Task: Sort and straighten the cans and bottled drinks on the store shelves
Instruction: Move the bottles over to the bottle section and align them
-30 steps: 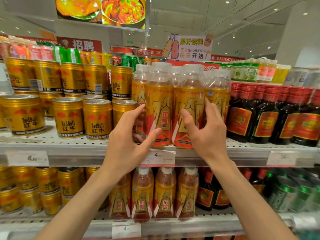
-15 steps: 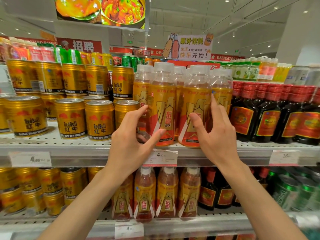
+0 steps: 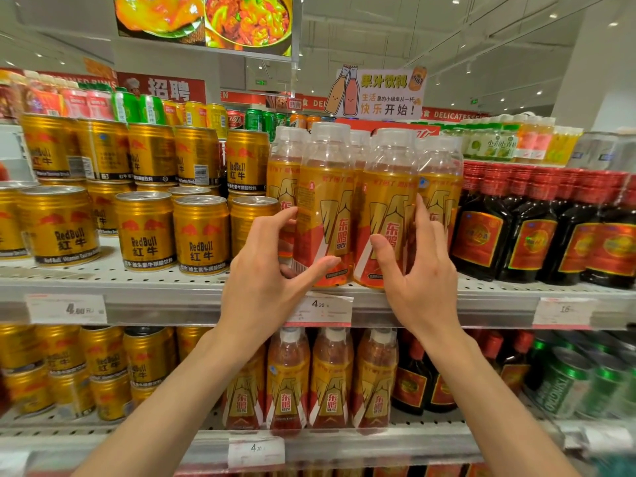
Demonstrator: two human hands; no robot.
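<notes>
Two orange-labelled drink bottles with white caps stand side by side at the front of the middle shelf [image 3: 165,297]. My left hand [image 3: 272,284] wraps the left bottle [image 3: 325,201], fingers round its left side and thumb on its lower front. My right hand [image 3: 418,277] holds the right bottle [image 3: 390,201], thumb on the label and fingers along its right side. More bottles of the same kind stand behind them, partly hidden.
Gold Red Bull cans [image 3: 201,235] fill the shelf to the left, stacked in two tiers. Dark bottles with red caps [image 3: 533,232] stand to the right. The lower shelf carries more gold cans, orange bottles [image 3: 330,383] and green cans [image 3: 564,387]. A price tag [image 3: 320,309] hangs below the held bottles.
Both hands stay on the two front bottles. My right thumb has come forward onto the right bottle's label, and the hands sit a little closer together.
</notes>
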